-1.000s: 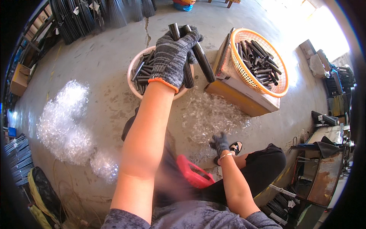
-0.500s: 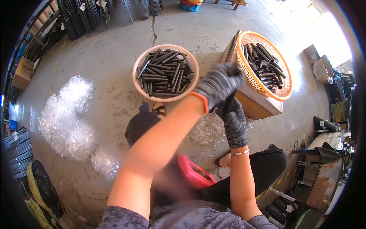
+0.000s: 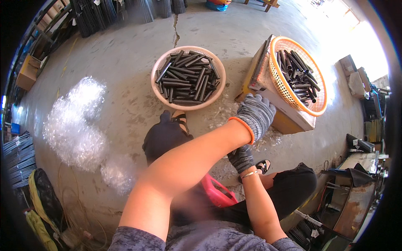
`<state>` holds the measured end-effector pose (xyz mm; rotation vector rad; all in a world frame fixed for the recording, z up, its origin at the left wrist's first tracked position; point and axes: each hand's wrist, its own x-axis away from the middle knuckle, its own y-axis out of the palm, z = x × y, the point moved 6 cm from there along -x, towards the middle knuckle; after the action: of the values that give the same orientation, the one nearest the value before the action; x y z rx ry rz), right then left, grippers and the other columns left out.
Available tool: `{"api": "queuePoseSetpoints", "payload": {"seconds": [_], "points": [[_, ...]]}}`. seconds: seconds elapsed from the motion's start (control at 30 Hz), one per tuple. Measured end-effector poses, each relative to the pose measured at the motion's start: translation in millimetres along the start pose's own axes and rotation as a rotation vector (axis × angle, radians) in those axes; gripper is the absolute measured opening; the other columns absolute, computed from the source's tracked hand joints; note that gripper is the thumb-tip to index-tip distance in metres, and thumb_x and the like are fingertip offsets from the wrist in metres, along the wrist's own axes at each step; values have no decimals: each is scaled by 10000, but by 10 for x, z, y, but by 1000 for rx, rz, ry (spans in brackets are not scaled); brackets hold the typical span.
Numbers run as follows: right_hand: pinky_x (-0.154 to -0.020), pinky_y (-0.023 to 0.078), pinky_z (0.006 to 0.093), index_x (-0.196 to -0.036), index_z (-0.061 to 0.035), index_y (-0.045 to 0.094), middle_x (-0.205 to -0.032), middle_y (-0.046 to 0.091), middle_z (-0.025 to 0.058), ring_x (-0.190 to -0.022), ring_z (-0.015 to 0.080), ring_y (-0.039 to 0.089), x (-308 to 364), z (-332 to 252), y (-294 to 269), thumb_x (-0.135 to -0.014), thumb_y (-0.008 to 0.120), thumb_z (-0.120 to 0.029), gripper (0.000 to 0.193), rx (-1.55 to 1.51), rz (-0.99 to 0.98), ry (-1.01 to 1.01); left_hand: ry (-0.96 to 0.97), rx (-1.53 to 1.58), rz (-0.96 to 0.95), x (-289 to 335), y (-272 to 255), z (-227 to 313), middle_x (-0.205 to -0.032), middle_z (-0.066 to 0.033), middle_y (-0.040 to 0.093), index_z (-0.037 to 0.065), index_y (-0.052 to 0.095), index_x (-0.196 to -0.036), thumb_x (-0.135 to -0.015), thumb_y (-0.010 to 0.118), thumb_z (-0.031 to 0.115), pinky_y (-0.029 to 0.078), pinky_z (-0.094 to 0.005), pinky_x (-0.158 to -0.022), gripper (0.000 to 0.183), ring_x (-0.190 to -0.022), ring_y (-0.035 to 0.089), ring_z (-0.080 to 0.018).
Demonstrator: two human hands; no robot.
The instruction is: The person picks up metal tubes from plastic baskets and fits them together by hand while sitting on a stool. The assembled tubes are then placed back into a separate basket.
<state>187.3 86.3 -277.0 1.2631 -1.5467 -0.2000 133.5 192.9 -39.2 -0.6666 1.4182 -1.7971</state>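
Observation:
My left hand (image 3: 256,113), in a grey striped knit glove with an orange cuff, is in front of the cardboard box. Its back faces up and its fingers curl down; whatever they hold is hidden. Below it, my right hand (image 3: 241,158), in the same sort of glove, is partly covered by the left wrist, so its fingers do not show. An orange plastic basket (image 3: 279,85) with short black tubes (image 3: 300,85) rests tilted on the box. Left of the hands stands a pale pink basin (image 3: 222,79) full of similar black tubes (image 3: 178,83).
The cardboard box (image 3: 289,113) stands on the concrete floor. Clear plastic film scraps (image 3: 73,125) lie in a heap at left, with more near my feet. Something pink (image 3: 217,192) shows between my legs. Bundles of dark rods (image 3: 90,16) stand at the back left; a rusty metal frame (image 3: 354,203) is at right.
My left hand has moved down and turned its back upward. My right hand has drawn nearer to me, under the left wrist. The dark piece between the hands no longer shows.

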Motion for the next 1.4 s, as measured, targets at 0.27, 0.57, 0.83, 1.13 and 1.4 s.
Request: {"api": "queuePoseSetpoints", "payload": {"seconds": [0.27, 0.57, 0.83, 1.13, 1.4], "points": [[-598, 494, 237, -1052, -147, 546, -836, 603, 29, -741, 167, 580, -126, 876, -777, -797, 698, -177, 298, 306, 205, 362, 217, -8, -313, 106, 192, 122, -1063, -131, 650, 94, 639, -1040, -841, 516, 135, 480, -407, -830, 238, -992, 625, -274], [-760, 491, 347, -1171, -121, 520, -1033, 609, 65, -872, 190, 591, -1377, 533, 7, -898, 565, -205, 290, -87, -151, 236, 176, 25, -215, 52, -7, 15, -1014, -108, 647, 97, 607, -1044, -851, 509, 152, 469, -390, -817, 223, -985, 618, -256], [-726, 468, 367, -1082, -103, 545, -973, 579, 86, -833, 210, 559, -965, 1460, -1995, -923, 500, -265, 231, 166, 49, 358, 163, 15, -276, 84, -28, 12, -996, -103, 664, 110, 636, -1030, -854, 506, 154, 474, -389, -805, 223, -945, 643, -266], [-466, 486, 336, -899, -104, 589, -659, 574, 53, -516, 213, 557, -20, 427, -1895, -842, 629, -185, 107, 666, 539, 202, 188, 12, -341, 76, 107, 5, -983, -130, 672, 87, 648, -1026, -841, 512, 127, 509, -399, -788, 234, -930, 652, -286], [-723, 444, 415, -1090, -135, 581, -883, 619, 62, -766, 228, 582, -165, 352, -1654, -811, 632, -280, 319, 1251, 217, 263, 153, 21, -306, 85, 27, -118, -950, -143, 675, 60, 648, -1004, -817, 579, 185, 516, -426, -758, 235, -911, 653, -301]]}}
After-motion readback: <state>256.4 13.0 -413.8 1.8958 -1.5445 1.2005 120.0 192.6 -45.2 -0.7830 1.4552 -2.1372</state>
